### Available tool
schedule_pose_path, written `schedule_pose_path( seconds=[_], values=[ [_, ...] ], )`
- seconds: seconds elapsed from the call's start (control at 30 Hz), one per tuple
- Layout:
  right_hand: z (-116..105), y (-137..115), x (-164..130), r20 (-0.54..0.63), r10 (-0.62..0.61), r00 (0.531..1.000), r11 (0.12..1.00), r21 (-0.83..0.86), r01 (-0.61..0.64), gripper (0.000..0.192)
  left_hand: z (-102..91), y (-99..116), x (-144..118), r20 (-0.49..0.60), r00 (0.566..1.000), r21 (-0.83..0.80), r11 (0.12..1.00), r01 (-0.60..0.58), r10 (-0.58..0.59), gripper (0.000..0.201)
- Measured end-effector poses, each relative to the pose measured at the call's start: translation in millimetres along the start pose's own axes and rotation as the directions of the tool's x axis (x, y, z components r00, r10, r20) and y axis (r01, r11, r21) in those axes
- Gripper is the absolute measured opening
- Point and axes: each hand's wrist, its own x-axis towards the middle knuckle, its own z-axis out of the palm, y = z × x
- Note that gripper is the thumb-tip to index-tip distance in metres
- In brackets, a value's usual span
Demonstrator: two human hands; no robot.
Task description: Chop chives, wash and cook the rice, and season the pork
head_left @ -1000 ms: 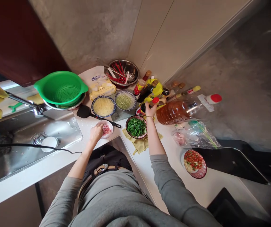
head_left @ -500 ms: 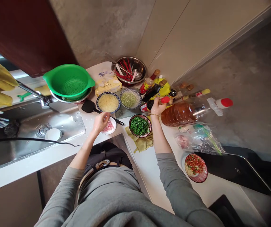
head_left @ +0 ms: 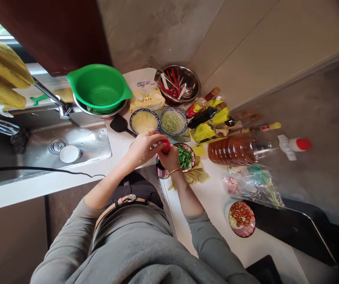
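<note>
1. White counter [head_left: 216,205] runs round the corner, with the steel sink [head_left: 39,157] at its left end and a big bottle of amber oil [head_left: 234,149] lying on its side to the right.
2. Green colander [head_left: 100,87] sits in a metal bowl beside the tap; behind it a steel bowl [head_left: 177,81] holds red and white utensils.
3. Three filled dishes cluster near the middle: a bowl of pale shreds [head_left: 144,121], a bowl of green mince [head_left: 173,121] and a dish of chopped green stalks [head_left: 185,157], the last touching the person's right wrist.
4. Half a second ago the right hand [head_left: 169,157] was reaching among the condiments at the back; now it has drawn a small dark bottle [head_left: 161,170] forward to the counter's edge, in front of the body, and is clenched around it.
5. The left hand [head_left: 142,148] has left the small dish of pink meat and now closes its fingers on the bottle's red cap [head_left: 165,145], which looks like the start of opening it.
6. The bottle is mostly hidden by both hands; only its dark lower part and red top show.
</note>
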Motion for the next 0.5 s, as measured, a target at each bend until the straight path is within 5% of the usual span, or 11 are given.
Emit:
schedule_pose_path(
  seconds=[0.13,0.33,0.5],
  values=[
    [31,19,-19,0.155,0.161,0.975,0.986,-0.067,-0.153,0.019,21.4,-31,-46,-0.008,0.994,0.041,0.993,0.107,-0.107,0.022],
    [54,35,-28,0.354,0.350,0.867,0.928,-0.261,-0.267,0.014,58.6,-60,-112,-0.076,0.996,0.291,0.954,0.065,-0.044,0.020],
    [73,40,-26,0.401,0.429,0.809,0.880,-0.389,-0.274,0.021,68.8,-82,-136,-0.044,0.991,0.374,0.918,0.135,-0.128,0.021]
  ],
)
